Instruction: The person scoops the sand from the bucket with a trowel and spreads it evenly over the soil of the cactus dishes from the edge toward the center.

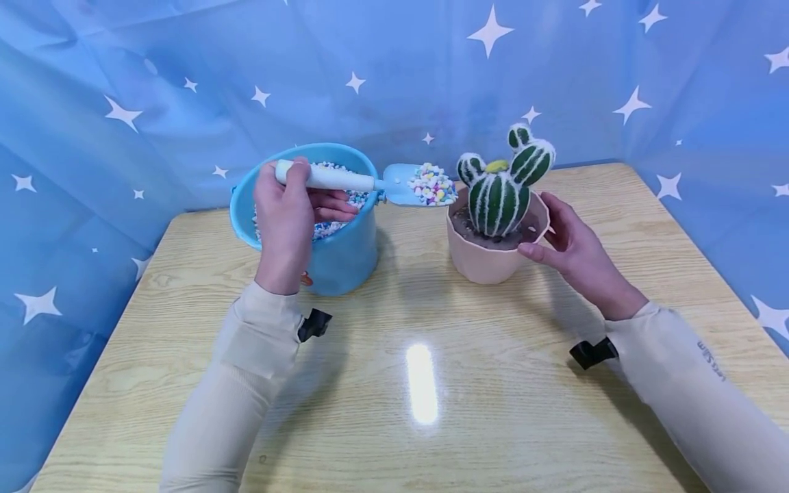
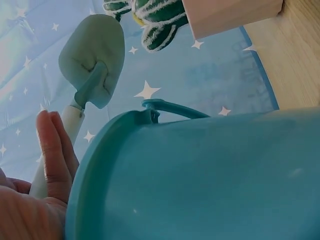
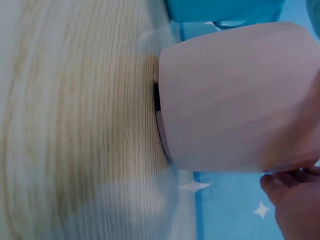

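My left hand (image 1: 286, 212) grips the white handle of a blue trowel (image 1: 394, 183), held level above a blue bucket (image 1: 345, 267). Small white, pink, yellow and blue pellets (image 1: 433, 185) are heaped on its blade, whose tip overlaps the near-left rim of a pink pot (image 1: 487, 263) in the head view. In the pot stands a green cactus (image 1: 499, 204) with white fuzzy ribs, set in brown soil. My right hand (image 1: 570, 250) holds the pot's right side, thumb at the rim. The left wrist view shows the underside of the trowel blade (image 2: 95, 55) beyond the bucket's rim.
More pellets (image 1: 333, 229) lie inside the bucket. Both containers stand on a light wooden table (image 1: 370, 383). Behind and beside it hangs a blue curtain (image 1: 401, 68) with white stars. A black strap end (image 1: 314, 325) sticks out at the left cuff.
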Action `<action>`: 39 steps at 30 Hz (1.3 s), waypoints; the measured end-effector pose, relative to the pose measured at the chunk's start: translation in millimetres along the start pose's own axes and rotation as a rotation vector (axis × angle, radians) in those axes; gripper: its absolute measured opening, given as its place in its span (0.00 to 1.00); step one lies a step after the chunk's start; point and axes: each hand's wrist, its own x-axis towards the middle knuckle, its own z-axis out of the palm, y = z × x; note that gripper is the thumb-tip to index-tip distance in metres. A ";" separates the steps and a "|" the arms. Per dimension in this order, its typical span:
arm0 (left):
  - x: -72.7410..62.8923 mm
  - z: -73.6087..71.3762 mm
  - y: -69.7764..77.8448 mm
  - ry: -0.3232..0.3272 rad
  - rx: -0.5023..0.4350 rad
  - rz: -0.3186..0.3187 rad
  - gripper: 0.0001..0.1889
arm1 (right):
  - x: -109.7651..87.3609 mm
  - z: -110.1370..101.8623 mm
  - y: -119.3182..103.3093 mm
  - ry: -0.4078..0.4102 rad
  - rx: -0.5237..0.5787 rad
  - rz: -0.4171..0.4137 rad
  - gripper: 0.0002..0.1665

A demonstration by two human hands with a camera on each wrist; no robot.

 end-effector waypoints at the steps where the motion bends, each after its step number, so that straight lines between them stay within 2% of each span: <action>1: 0.5 1.1 -0.5 -0.005 0.011 -0.005 0.10 | -0.2 0.8 -0.2 0.005 0.004 -0.004 0.50; 6: 3.1 5.9 -2.9 -0.022 0.039 -0.028 0.09 | -0.5 1.7 -1.1 -0.002 -0.009 -0.023 0.51; 10: 5.7 9.4 -3.4 -0.030 0.057 -0.045 0.09 | -1.0 -1.1 -1.6 -0.022 -0.037 -0.009 0.51; 20: 9.6 17.0 -4.6 -0.057 0.083 -0.097 0.11 | -1.1 -1.4 -0.9 -0.025 -0.026 0.004 0.49; 32: 9.0 21.7 -8.7 -0.084 0.109 -0.088 0.13 | -0.2 0.9 0.6 -0.021 -0.021 -0.001 0.49; 39: 9.8 24.5 -9.2 -0.112 0.122 -0.048 0.14 | -0.7 -0.1 0.3 -0.016 -0.027 -0.005 0.50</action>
